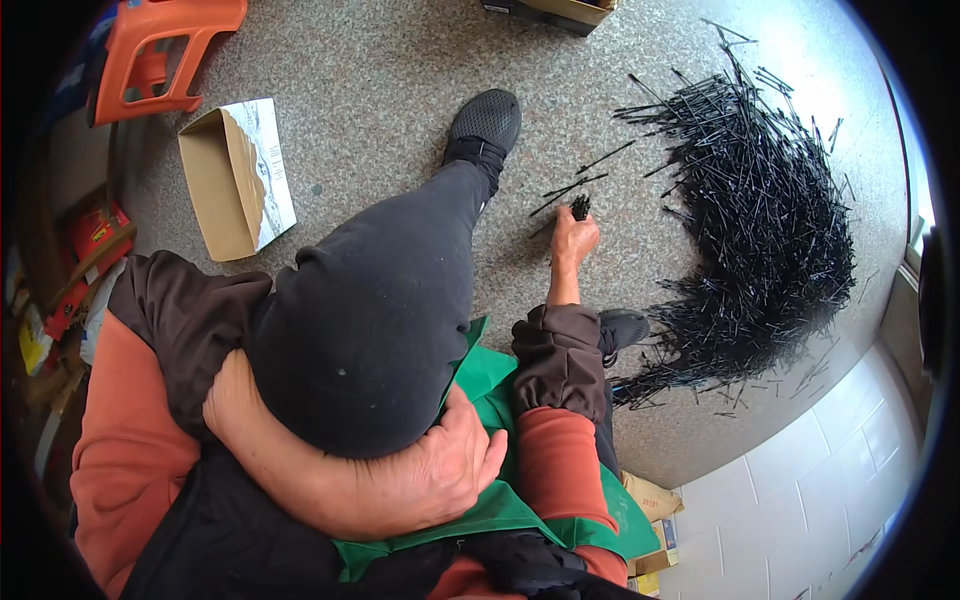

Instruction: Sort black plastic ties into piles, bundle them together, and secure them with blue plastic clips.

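Observation:
My right hand (572, 242) reaches down over the speckled floor, its fingers closed round a small bundle of thin black sticks (580, 206) whose ends poke out past the fist. Just beyond it, a few loose black sticks (570, 188) lie on the floor. To the right spreads a big heap of the same thin black sticks (765, 220), tangled and pointing many ways. My left hand (455, 465) wraps around my bent left knee and rests on the green apron (490, 375). Its fingers are loosely bent and slightly apart, with nothing seen in them.
An open cardboard box (222, 185) lies at the left, below an orange plastic stool (165, 50). Another box (555, 12) stands at the far edge. My shoes (485, 125) are on the floor either side of my right hand. A white tiled wall (790, 500) bounds the lower right.

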`<state>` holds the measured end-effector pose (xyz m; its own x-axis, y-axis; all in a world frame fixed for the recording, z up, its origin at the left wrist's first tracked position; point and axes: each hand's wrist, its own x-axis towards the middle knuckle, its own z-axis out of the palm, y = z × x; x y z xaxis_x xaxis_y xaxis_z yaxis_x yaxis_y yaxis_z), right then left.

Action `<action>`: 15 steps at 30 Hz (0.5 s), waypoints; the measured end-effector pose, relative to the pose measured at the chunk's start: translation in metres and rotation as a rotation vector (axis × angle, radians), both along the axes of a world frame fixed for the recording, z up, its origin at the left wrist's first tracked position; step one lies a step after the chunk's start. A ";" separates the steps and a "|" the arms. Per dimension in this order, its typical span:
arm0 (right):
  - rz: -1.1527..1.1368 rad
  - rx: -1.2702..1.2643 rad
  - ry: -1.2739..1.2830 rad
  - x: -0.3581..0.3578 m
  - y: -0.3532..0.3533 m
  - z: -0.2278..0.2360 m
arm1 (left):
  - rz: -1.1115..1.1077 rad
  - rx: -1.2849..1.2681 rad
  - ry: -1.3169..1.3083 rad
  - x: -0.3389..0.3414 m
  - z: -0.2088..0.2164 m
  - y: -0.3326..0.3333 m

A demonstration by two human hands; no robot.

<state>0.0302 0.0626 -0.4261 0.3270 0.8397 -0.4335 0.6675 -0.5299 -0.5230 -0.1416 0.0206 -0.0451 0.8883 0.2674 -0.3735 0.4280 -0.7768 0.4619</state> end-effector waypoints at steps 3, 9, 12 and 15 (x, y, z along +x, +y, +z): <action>-0.042 0.045 0.038 0.001 0.006 -0.003 | 0.008 -0.005 0.017 -0.001 0.000 -0.002; 0.098 0.043 -0.101 -0.016 0.017 -0.002 | 0.005 0.002 0.016 0.000 0.000 -0.001; 0.038 0.001 -0.018 -0.011 0.019 0.000 | 0.003 0.001 0.010 -0.002 0.000 -0.001; 0.038 0.055 0.090 -0.004 0.017 0.012 | 0.018 -0.019 0.004 -0.003 0.001 0.000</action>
<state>0.0264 0.0797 -0.4137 0.2568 0.8738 -0.4129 0.6357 -0.4745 -0.6089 -0.1449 0.0206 -0.0443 0.8819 0.2761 -0.3821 0.4436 -0.7604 0.4744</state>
